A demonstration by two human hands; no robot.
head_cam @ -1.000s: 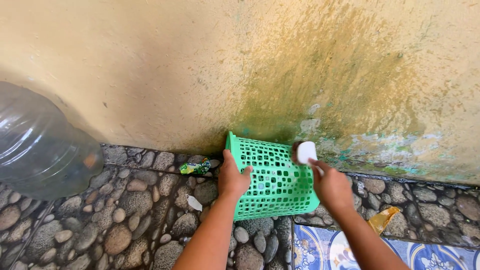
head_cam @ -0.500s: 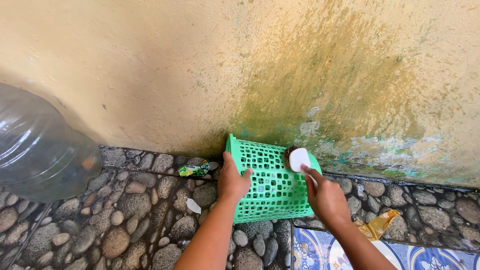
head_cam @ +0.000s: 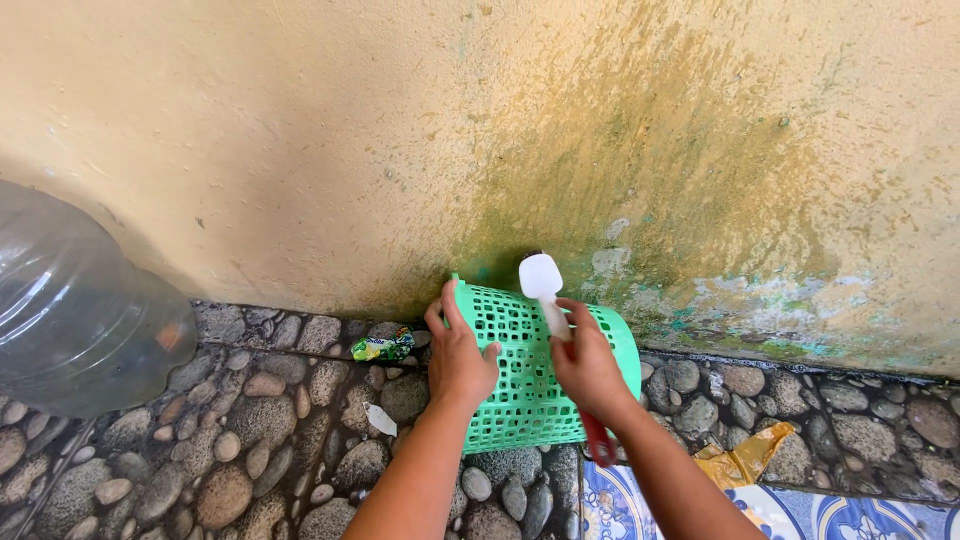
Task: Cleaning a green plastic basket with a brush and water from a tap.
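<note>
A green plastic lattice basket [head_cam: 530, 375] lies on its side on the pebbled floor, against the foot of a stained yellow wall. My left hand [head_cam: 458, 355] grips its left rim and steadies it. My right hand [head_cam: 588, 368] is shut on a scrubbing brush [head_cam: 541, 276] with a white head and a red handle end that sticks out below my wrist. The brush head stands above the basket's upper edge, close to the wall.
A large clear plastic water bottle [head_cam: 80, 300] sits at the left. A green and yellow wrapper [head_cam: 380, 347] and a white scrap [head_cam: 381, 420] lie on the pebbles. A yellow wrapper [head_cam: 742, 457] lies at the right, beside blue patterned tiles [head_cam: 860, 515].
My right hand has swept the brush from the basket's right end leftward and up to its top edge. The left hand has stayed on the rim, and the basket has shifted slightly.
</note>
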